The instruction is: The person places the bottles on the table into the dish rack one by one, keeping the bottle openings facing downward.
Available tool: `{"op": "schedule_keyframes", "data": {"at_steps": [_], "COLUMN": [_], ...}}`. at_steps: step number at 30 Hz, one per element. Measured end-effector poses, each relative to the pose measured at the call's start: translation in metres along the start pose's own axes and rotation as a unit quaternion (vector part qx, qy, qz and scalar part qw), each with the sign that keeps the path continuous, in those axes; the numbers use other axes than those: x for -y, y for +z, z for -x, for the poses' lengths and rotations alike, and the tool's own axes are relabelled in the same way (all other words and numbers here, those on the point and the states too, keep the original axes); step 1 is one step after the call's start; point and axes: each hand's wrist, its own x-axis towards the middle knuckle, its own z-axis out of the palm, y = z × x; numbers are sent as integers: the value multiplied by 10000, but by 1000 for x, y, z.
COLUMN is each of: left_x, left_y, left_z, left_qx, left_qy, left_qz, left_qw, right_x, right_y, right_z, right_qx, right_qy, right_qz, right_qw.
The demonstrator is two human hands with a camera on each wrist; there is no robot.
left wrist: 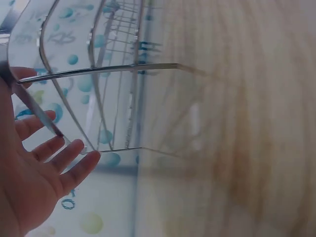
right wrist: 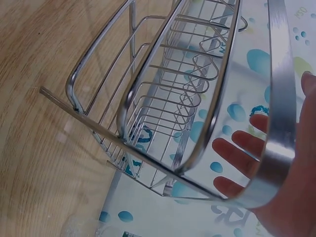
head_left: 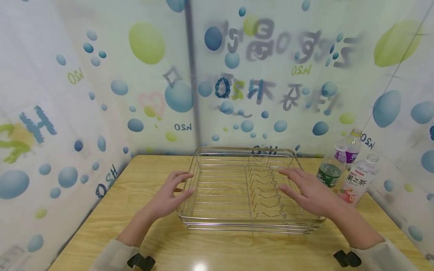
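A silver metal wire dish rack [head_left: 220, 188] stands on the wooden table, with a row of zigzag wire dividers [head_left: 266, 188] along its right part. My left hand [head_left: 173, 195] is at the rack's left side, fingers spread and loosely extended. In the left wrist view its fingers [left wrist: 79, 173] lie close to the rack's wires; whether they touch cannot be told. Over the rack's right side is my right hand [head_left: 308, 190], with thumb and fingers apart. The right wrist view shows these fingers [right wrist: 239, 153] extended beside the flat metal rim [right wrist: 281, 98]. Neither hand grips anything.
Several plastic bottles stand at the table's right: one with a purple label [head_left: 350, 155], one with a green label [head_left: 329, 174], and one with a pink and white label [head_left: 357, 184]. Patterned curtains [head_left: 152, 94] enclose the wooden table [head_left: 162, 244] at the back and sides.
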Motion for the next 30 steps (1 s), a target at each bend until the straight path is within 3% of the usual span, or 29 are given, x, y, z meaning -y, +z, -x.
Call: {"op": "schedule_keyframes", "data": {"at_steps": [5, 10, 16, 20, 25, 30], "left_x": [7, 13, 19, 20, 18, 16], "left_y": [5, 10, 13, 13, 13, 13], "left_z": [4, 4, 4, 4, 4, 3], "left_qx": [200, 250, 398, 436, 471, 460], "left_qy": [-200, -78, 52, 125, 78, -6], "left_qz": [572, 1140, 2042, 2260, 2205, 2217], "left_qw": [9980, 9931, 9781, 9731, 9742, 9740], "right_x": [0, -6, -15, -24, -40, -62], "right_y": [-3, -7, -15, -22, -32, -45], "right_z": [3, 7, 15, 22, 34, 52], "right_qx": [-9, -16, -211, -685, -1763, -2342], "right_qy": [48, 173, 254, 200, 96, 651], "right_qz": [-29, -95, -314, -291, -45, -378], "right_qw": [10000, 9998, 9990, 9970, 9843, 9693]}}
